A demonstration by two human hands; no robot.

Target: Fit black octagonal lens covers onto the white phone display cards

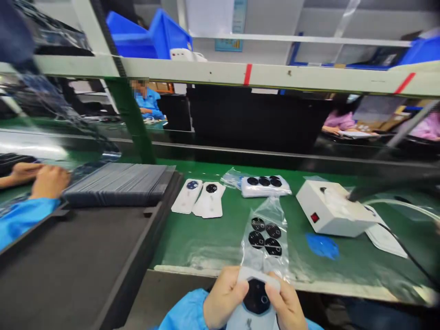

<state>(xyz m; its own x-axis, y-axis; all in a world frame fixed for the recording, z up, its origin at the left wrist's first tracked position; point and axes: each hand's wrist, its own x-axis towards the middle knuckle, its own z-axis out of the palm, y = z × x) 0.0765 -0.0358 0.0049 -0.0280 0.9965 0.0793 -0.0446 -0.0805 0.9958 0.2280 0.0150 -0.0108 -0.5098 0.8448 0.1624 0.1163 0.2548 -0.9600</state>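
Note:
Both my left hand (225, 293) and my right hand (287, 300) grip a white phone back cover (250, 318) at the table's front edge. Its upper part carries a round black camera disc (257, 295), with a thumb at either side. The lower end runs out of the picture. Just beyond my hands lies a clear plastic bag (264, 263) with several round black discs (264, 236) on or in it. Farther back, more white phone back covers (210, 201) with round camera areas lie on the green table (202, 238).
Left stands a black tray (79, 256) with a row of thin dark sheets (120, 181). A co-worker's hands (48, 178) are beside it. Behind lies a white block (264, 189) with black discs. Rightward are a blue film piece (322, 246) and a white switch box (337, 208) with cables.

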